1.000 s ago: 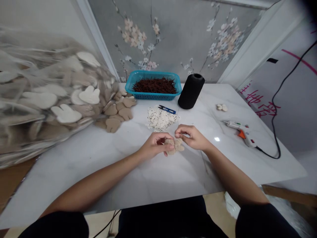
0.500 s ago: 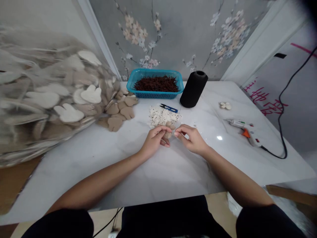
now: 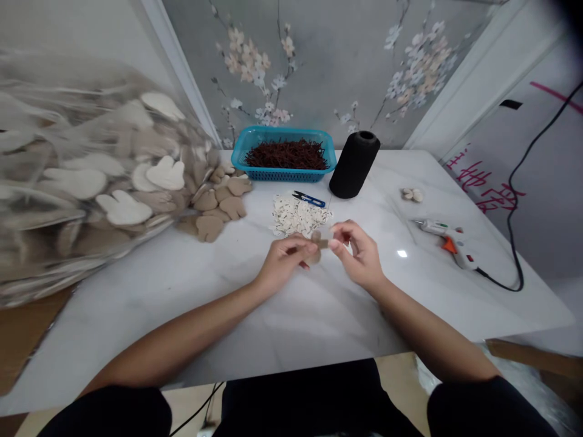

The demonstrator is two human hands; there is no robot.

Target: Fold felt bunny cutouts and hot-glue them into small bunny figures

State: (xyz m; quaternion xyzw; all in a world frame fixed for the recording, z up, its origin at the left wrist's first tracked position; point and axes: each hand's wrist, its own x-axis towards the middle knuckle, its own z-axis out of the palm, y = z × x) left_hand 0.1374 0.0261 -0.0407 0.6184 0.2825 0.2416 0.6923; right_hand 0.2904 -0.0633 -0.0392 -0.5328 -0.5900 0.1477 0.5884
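My left hand [image 3: 285, 260] pinches a small brown felt piece [image 3: 314, 254] with rounded lobes, like the rabbit-head shapes in the bag. One narrow lobe of it points right. At that lobe's tip are the curled thumb and fingers of my right hand [image 3: 359, 252], which appear to grip it; the exact contact is blurred. Just beyond my hands lies a pile of small white printed tags [image 3: 298, 217]. Blue thread snips [image 3: 310, 199] rest on the back of the pile. A black cone of thread [image 3: 355, 164] stands behind, to the right.
A large clear plastic bag [image 3: 59, 209] of white and brown felt pieces covers the left side, with brown pieces [image 3: 221, 206] spilling out. A blue basket [image 3: 283, 176] holds dark brown strands. At the right lie a corded glue gun [image 3: 450, 240] and a small pale cluster [image 3: 412, 194].
My right hand has shifted slightly right and its fingers have opened a little around the felt piece's tip. The felt piece has turned, its narrow lobe now pointing right.
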